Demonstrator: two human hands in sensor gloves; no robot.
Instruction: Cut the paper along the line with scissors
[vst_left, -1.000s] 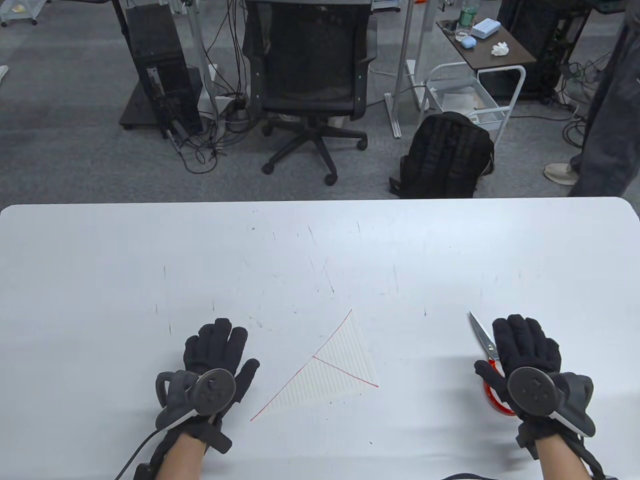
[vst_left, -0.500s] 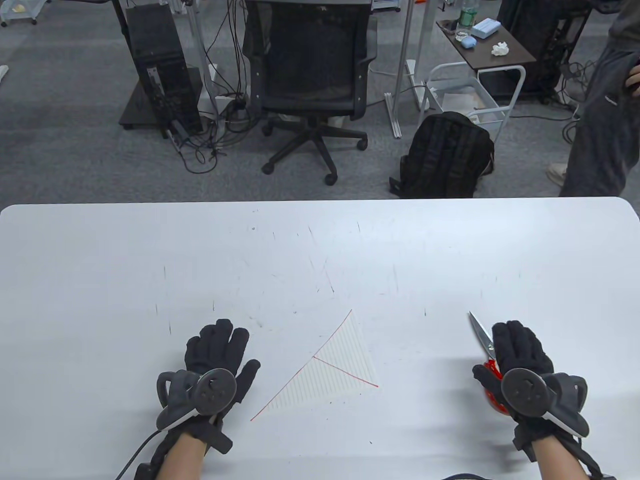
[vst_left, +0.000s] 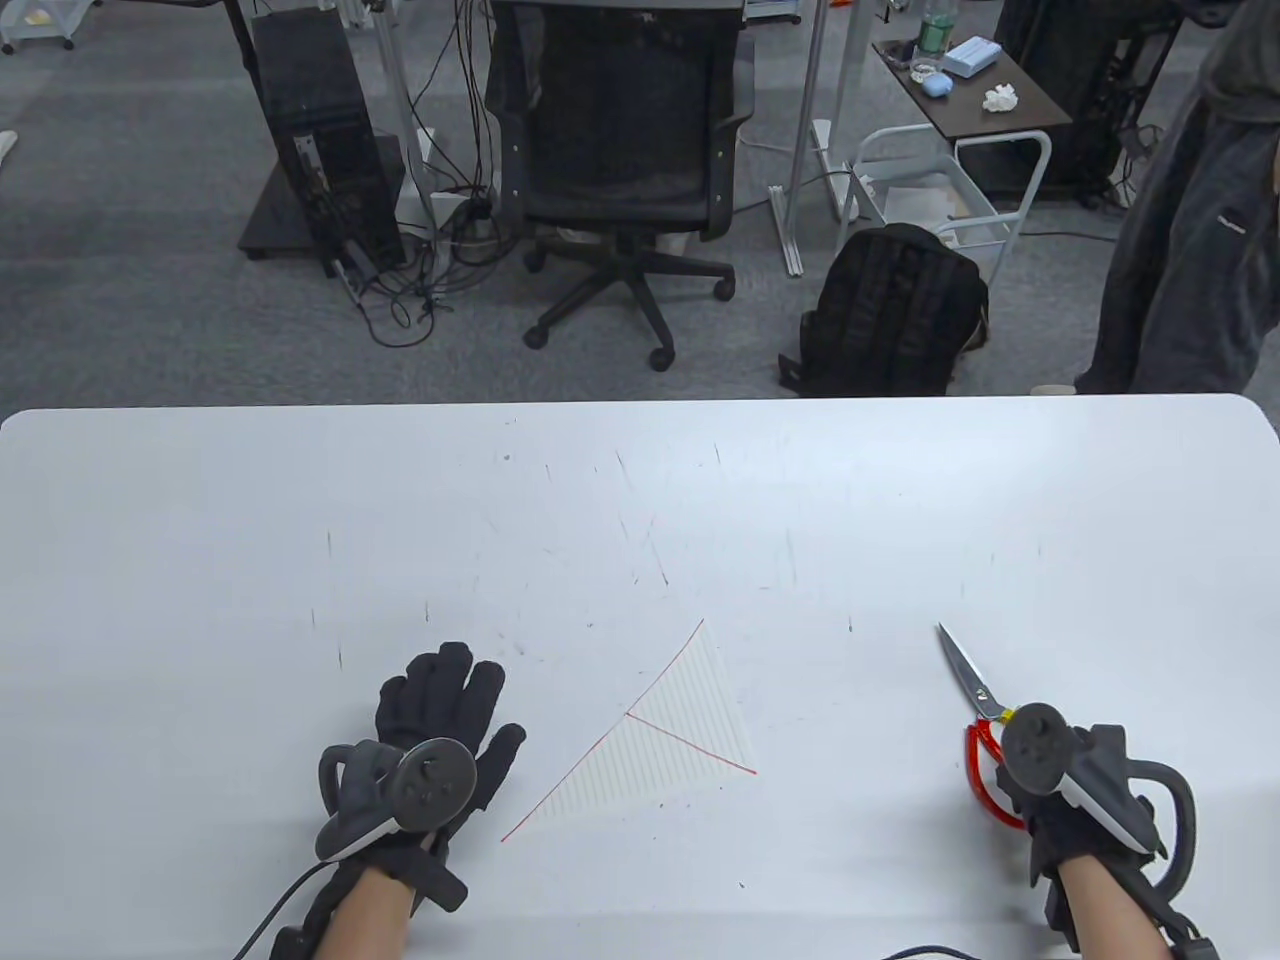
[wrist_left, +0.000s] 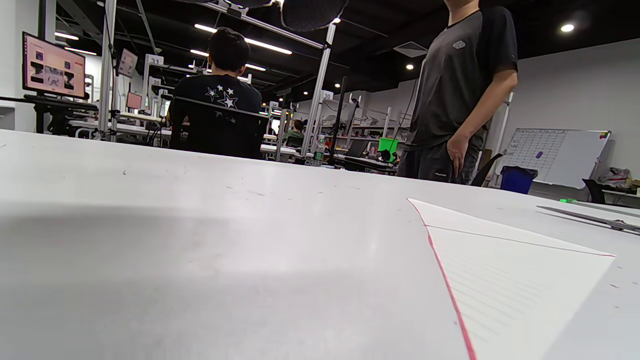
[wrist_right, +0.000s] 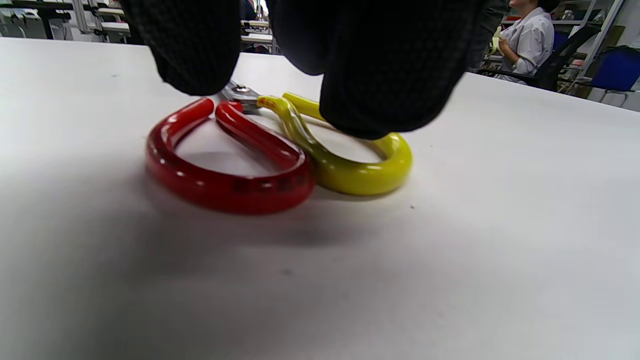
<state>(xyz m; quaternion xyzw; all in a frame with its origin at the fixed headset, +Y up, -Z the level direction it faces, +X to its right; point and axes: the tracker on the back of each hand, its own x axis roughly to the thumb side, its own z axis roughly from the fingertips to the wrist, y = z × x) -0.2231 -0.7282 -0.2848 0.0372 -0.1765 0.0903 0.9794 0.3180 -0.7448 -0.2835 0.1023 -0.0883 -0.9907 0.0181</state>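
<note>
A triangular lined paper (vst_left: 670, 745) with red lines lies flat on the white table (vst_left: 640, 500), near the front middle. It also shows in the left wrist view (wrist_left: 505, 280). My left hand (vst_left: 445, 700) rests flat and empty on the table, left of the paper. The scissors (vst_left: 962, 668) lie flat at the right, blades pointing away. My right hand (vst_left: 1012, 792) is turned on its side over the handles. In the right wrist view its fingertips (wrist_right: 390, 75) hang over the red loop (wrist_right: 225, 180) and yellow loop (wrist_right: 360, 175), not closed around them.
A person in grey (vst_left: 1190, 250) stands beyond the table's far right corner. An office chair (vst_left: 620, 150) and a black backpack (vst_left: 890, 310) are on the floor beyond the far edge. The scissor blades (wrist_left: 590, 217) show at the right in the left wrist view.
My right hand has drawn back toward me and rolled onto its side, uncovering the blades and red handle. The left hand barely shifted. The bystander has stepped closer.
</note>
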